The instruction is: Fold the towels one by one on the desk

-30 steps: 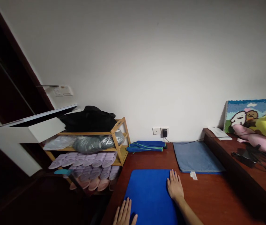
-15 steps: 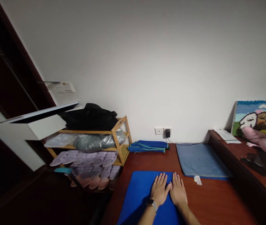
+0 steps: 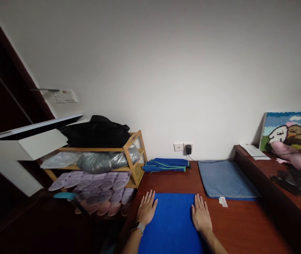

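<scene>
A bright blue cloth (image 3: pixel 173 222) lies flat on the reddish-brown wooden table (image 3: pixel 242 222); its near end runs out of the picture. On its left edge rests my left hand (image 3: pixel 146 209), palm down with the fingers stretched out and a watch on the wrist. My right hand (image 3: pixel 201 213) lies flat along the cloth's right edge, fingers extended. Neither hand grips anything. Farther right, a grey-blue cloth (image 3: pixel 226 179) with a white tag (image 3: pixel 223 201) is spread on the same table.
A folded blue cloth with green edging (image 3: pixel 166 165) sits by the wall. Left of the table stands a wooden shoe rack (image 3: pixel 137 158) with slippers (image 3: pixel 108 180) and a black bag (image 3: pixel 100 132). On the raised ledge at right lie a pink plush toy (image 3: pixel 295 157) and cables.
My left hand has slid left across the blue cloth, from its upper middle to the left edge. My right hand stays at the right edge. The view has shifted slightly.
</scene>
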The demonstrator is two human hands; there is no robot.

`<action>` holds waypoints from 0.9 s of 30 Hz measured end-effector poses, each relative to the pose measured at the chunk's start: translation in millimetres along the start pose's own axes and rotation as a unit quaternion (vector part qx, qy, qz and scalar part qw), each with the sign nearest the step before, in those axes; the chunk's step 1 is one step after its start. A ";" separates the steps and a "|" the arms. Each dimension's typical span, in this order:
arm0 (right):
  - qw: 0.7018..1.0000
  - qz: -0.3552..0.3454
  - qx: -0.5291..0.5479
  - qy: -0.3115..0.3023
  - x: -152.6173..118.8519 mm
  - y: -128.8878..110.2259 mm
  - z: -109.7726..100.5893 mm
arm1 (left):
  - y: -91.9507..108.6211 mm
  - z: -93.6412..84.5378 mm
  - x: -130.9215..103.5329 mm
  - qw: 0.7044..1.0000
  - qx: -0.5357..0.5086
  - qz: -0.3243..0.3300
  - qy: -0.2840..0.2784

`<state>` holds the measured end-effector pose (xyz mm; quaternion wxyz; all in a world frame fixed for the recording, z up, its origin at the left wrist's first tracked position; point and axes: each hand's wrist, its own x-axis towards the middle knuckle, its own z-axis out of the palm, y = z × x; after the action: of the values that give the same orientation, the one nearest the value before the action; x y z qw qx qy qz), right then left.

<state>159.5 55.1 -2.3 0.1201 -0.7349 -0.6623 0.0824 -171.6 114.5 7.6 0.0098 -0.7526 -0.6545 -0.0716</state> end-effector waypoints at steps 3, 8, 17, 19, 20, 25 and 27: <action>1.000 0.001 0.001 0.005 0.2 -0.6 0.3 | 3.4 -3.5 0.9 1.000 0.006 0.009 0.020; 1.000 0.003 0.005 0.005 0.3 -1.9 -1.4 | 69.0 -12.9 -3.8 0.993 -0.025 0.075 0.092; 1.000 -0.013 -0.015 -0.021 -1.7 -0.3 -5.2 | 183.8 2.6 -21.1 0.975 -0.096 0.201 0.003; 1.000 -0.005 -0.010 -0.016 -1.4 -0.9 -5.0 | 151.4 -1.4 -17.1 0.983 -0.083 0.165 -0.019; 1.000 -0.003 -0.009 -0.013 -1.3 -1.3 -4.9 | 130.3 -4.3 -15.0 0.987 -0.074 0.139 -0.029; 1.000 0.003 0.000 -0.009 -1.6 -2.4 -4.5 | 30.3 -12.8 -7.9 0.999 -0.022 0.027 -0.037; 1.000 0.006 0.000 -0.011 -1.9 -2.6 -5.0 | 7.7 -11.7 -6.8 0.999 -0.007 0.017 -0.033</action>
<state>158.2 53.1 3.1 0.1127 -0.7377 -0.6594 0.0912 -166.0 105.5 19.0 -0.0161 -0.7659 -0.6407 -0.0512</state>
